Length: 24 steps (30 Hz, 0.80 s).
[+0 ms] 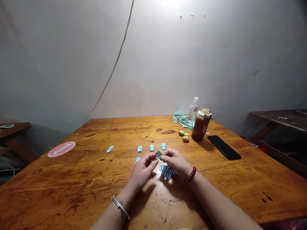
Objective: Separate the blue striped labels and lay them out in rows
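Near the middle of the table, a small blue-and-white striped card [158, 154] is held up between my hands. My right hand [176, 161] pinches its right side, the thumb lying over the face. At the card's left edge are the curled fingers of my left hand [143, 171], with the thumb a little below; part of this hold is hidden. Under my right hand lies an overlapping pile of similar striped cards [166, 174], partly covered. Beyond my hands, three striped cards [152, 148] lie spaced in a row. Another card [138, 159] shows just past my left hand.
One blue-and-white card [109, 149] lies farther left, near a pink round sticker [61, 149]. To the right are yellowish egg-shaped items [185, 138], a brown sport bottle [201, 125], a clear water bottle [193, 109], turquoise ribbon [181, 120] and a black phone [224, 147].
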Motion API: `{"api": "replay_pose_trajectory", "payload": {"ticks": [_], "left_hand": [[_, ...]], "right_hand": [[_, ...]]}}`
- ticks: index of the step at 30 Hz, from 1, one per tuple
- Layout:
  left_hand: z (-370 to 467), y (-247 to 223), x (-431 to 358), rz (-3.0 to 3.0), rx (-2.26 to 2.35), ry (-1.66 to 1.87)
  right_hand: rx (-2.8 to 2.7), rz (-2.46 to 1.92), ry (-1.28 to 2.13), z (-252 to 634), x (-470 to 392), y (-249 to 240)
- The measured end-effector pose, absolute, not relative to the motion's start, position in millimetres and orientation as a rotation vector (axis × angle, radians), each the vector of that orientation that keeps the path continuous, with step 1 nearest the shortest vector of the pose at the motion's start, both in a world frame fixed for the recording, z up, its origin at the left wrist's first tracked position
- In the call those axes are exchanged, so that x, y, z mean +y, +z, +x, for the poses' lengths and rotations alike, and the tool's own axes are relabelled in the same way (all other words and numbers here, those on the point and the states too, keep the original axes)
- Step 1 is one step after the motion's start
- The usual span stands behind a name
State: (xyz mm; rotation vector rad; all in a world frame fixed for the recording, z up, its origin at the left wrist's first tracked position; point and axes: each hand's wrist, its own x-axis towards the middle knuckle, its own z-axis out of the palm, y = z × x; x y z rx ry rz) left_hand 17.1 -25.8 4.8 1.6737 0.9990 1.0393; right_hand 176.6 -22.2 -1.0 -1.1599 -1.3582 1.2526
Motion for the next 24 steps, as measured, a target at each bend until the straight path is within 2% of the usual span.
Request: {"api": "replay_pose_trajectory", "payload": {"ticks": [4, 7, 10, 15, 21, 24], "left_hand": [[14.7, 6.5, -22.8, 1.39, 0.94, 1.069], [8.8, 6.6, -18.5, 1.243, 0.975, 1.109], [4.5, 5.8, -15.1, 1.199, 0.995, 1.145], [4.0, 2.2, -13.3, 1.242, 0.993, 1.146], [5.1, -1.3, -12.8, 1.253, 0.962, 1.108], [5.7, -1.5, -12.9, 1.245, 0.988, 1.092]], "right_hand": [[-1.497, -1.117, 1.183, 167.8, -26.8, 5.0], [-1.63, -1.253, 1.004, 180.6, -22.6, -0.6], [-1.887, -1.455, 0.834, 196.9, -19.6, -8.4], [-2.195, -1.532, 0.609, 203.9, -24.3, -8.6], [-2.245, -1.546, 0.526, 196.1, -26.1, -5.4], [-2.157, -1.51, 0.589, 195.4, -22.9, -7.5]]}}
